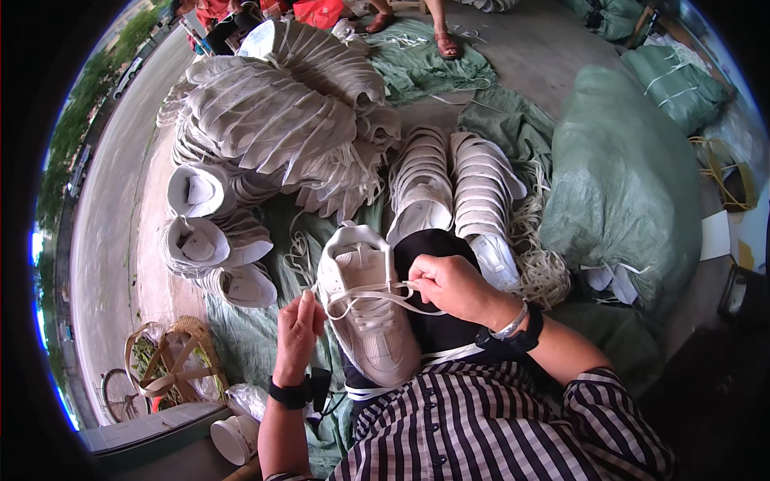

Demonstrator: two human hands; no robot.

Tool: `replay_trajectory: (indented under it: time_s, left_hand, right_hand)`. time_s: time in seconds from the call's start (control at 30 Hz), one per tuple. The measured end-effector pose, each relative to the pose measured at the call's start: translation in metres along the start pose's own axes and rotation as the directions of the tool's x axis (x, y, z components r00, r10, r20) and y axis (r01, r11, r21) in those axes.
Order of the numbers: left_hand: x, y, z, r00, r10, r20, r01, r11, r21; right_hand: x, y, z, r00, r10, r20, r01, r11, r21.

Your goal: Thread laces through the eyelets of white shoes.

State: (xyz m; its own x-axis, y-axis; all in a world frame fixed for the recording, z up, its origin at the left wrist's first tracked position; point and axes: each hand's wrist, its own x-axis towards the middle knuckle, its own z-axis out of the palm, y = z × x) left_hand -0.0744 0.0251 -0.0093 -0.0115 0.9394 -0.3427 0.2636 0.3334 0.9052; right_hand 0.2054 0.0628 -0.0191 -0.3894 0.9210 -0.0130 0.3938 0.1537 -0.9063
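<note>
A pale beige sneaker [373,333] rests on my lap, toe toward me, with its opening at the far end. Its flat cream shoelace [365,295] crosses the tongue and hangs in loose loops over the upper. On the shoe's right, my right hand [453,286] pinches the lace near the top eyelets between thumb and fingers. My left hand [300,333] is closed at the left side of the shoe, its fingertips together at the lace; the lace's end there is hard to make out.
Nested stacks of shoe uppers [257,112] pile up ahead and left, with two more rows [484,180] ahead. Loose laces [541,276] lie beside a bulging green sack [626,184]. A woven basket [180,361] and white cup [234,438] are at left. Another person's feet [447,46] show far ahead.
</note>
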Motion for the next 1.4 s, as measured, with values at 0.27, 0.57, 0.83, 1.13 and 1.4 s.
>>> replay_trajectory:
  time_s: [0.27,0.57,0.83,1.13,1.4]
  left_hand:
    - [-0.013,-0.004,-0.066,0.864,-0.044,-0.502,-0.218,0.866,-0.450]
    - [-0.025,0.028,0.014,0.807,0.582,0.100,-0.522,0.622,0.584]
    - [-0.019,0.037,0.011,0.747,0.628,0.218,-0.539,0.380,0.752]
    - [0.009,0.010,0.022,0.990,-0.124,0.070,0.142,0.866,-0.479]
    - [0.003,0.010,0.018,0.990,-0.017,0.139,0.066,0.932,-0.357]
  right_hand:
    - [0.007,0.002,0.007,0.988,-0.137,-0.066,0.139,0.990,0.033]
    - [-0.006,-0.006,-0.015,0.849,0.250,0.466,-0.454,0.796,0.400]
    - [0.013,0.011,-0.025,0.883,0.256,0.394,-0.464,0.347,0.815]
    - [0.026,0.027,-0.024,0.872,0.252,0.420,-0.475,0.228,0.850]
    - [0.027,0.030,-0.025,0.868,0.250,0.429,-0.478,0.189,0.858]
